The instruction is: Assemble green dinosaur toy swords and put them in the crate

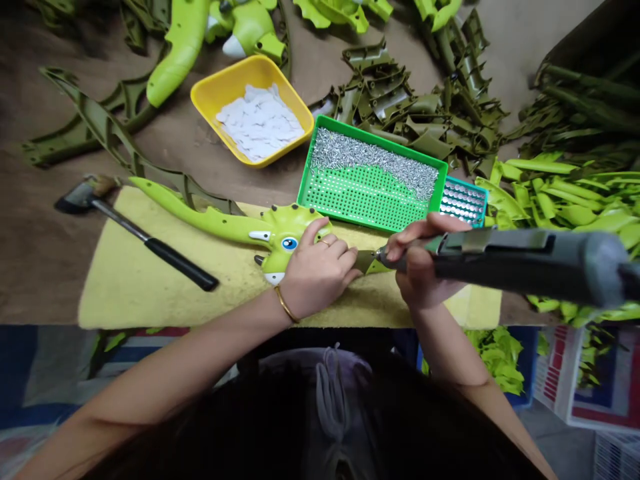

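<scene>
Left hand (317,270) lies over the head of a lime-green plastic toy dinosaur (295,223), its fingers curved down across the face, while right hand (423,263) grips a grey electric screwdriver (525,263) firmly, bit against an olive plastic piece (367,262) beside the left fingers. The dinosaur lies flat on a yellow foam pad (150,280) on the brown-covered table (45,267), its long tapered body reaching left. From my remote seat, I judge it light, hollow and stiff, though the glossy shell could slip under bare fingers. I'd take hold at the broad head and avoid levering on the thin tapered end or small spikes. Just beyond sits a green tray (305,200) of silver screws, with a teal tray (463,201) of screws beside it. A yellow bowl (215,93) holds white paper pieces, and a hammer (135,233) lies left.
</scene>
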Demonstrator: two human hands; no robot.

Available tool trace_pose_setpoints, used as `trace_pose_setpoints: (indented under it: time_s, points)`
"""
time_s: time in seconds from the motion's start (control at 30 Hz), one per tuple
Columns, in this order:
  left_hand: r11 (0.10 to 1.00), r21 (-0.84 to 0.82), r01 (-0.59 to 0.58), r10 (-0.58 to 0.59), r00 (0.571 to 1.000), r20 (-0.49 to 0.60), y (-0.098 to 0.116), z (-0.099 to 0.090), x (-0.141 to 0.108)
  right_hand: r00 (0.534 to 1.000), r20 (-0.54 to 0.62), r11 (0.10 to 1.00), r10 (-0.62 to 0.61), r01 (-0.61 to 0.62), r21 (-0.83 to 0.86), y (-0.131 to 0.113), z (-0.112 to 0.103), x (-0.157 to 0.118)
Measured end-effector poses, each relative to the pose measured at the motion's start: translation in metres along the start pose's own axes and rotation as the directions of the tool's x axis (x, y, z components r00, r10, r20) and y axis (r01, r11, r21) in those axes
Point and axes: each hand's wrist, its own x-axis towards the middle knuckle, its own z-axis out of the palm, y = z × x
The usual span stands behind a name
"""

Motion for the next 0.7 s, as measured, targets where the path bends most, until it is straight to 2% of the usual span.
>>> trace_pose_setpoints:
  time_s: [0.07,0.13,0.17,0.23,0.3,0.37,0.4,0.43,0.47,0.5,0.53,0.57,0.6,0.63,0.67,0.7]
  points:
    - [1.0,-0.002,-0.008,0.008,1.0,0.004,0.0,0.0,0.002,0.978,-0.159,0.982,-0.138,0.156,0.108,-0.001,0.009,0.017]
    - [1.0,-0.003,-0.024,0.024,1.0,0.018,0.0,-0.003,0.002,0.921,-0.324,0.954,-0.214,0.268,0.132,0.006,0.02,0.032]
    - [0.999,-0.006,-0.031,0.031,0.999,0.022,0.0,-0.006,0.001,0.909,-0.362,0.959,-0.206,0.262,0.113,0.011,0.024,0.037]
    - [0.999,-0.022,-0.025,0.025,1.0,0.005,-0.001,-0.013,-0.006,0.919,-0.37,0.982,-0.137,0.176,0.071,0.023,0.031,0.041]
    - [0.998,-0.045,0.045,-0.049,0.994,-0.095,-0.006,-0.022,-0.023,0.933,-0.35,0.993,-0.08,0.104,0.051,0.033,0.033,0.039]
    - [0.978,-0.08,0.193,-0.207,0.945,-0.252,-0.013,-0.03,-0.046,0.934,-0.352,0.996,-0.066,0.085,0.036,0.039,0.033,0.034]
    - [0.95,-0.115,0.292,-0.314,0.896,-0.315,-0.017,-0.034,-0.058,0.931,-0.359,0.996,-0.067,0.081,0.025,0.041,0.032,0.032]
    - [0.897,-0.176,0.404,-0.441,0.825,-0.353,-0.021,-0.037,-0.069,0.93,-0.361,0.997,-0.069,0.078,0.01,0.042,0.031,0.031]
    - [0.814,-0.275,0.512,-0.581,0.738,-0.344,-0.024,-0.039,-0.078,0.932,-0.355,0.997,-0.071,0.075,-0.002,0.043,0.03,0.03]
    - [0.691,-0.406,0.598,-0.716,0.645,-0.269,-0.027,-0.041,-0.084,0.936,-0.343,0.997,-0.075,0.074,-0.015,0.043,0.03,0.031]
    - [0.527,-0.544,0.653,-0.819,0.562,-0.118,-0.028,-0.042,-0.088,0.94,-0.332,0.997,-0.079,0.073,-0.029,0.042,0.029,0.033]
    - [0.334,-0.654,0.678,-0.863,0.5,0.077,-0.028,-0.043,-0.089,0.944,-0.32,0.996,-0.083,0.075,-0.038,0.04,0.028,0.035]
    - [0.14,-0.717,0.683,-0.848,0.457,0.27,-0.028,-0.044,-0.087,0.943,-0.317,0.995,-0.097,0.086,-0.048,0.037,0.027,0.037]
    - [-0.023,-0.74,0.672,-0.802,0.43,0.415,-0.026,-0.044,-0.084,0.935,-0.331,0.992,-0.125,0.114,-0.053,0.032,0.026,0.04]
    - [-0.137,-0.745,0.653,-0.76,0.413,0.502,-0.023,-0.044,-0.079,0.921,-0.355,0.987,-0.16,0.151,-0.051,0.025,0.025,0.041]
    - [-0.211,-0.753,0.624,-0.746,0.395,0.536,-0.021,-0.043,-0.075,0.905,-0.379,0.98,-0.194,0.194,-0.038,0.017,0.025,0.041]
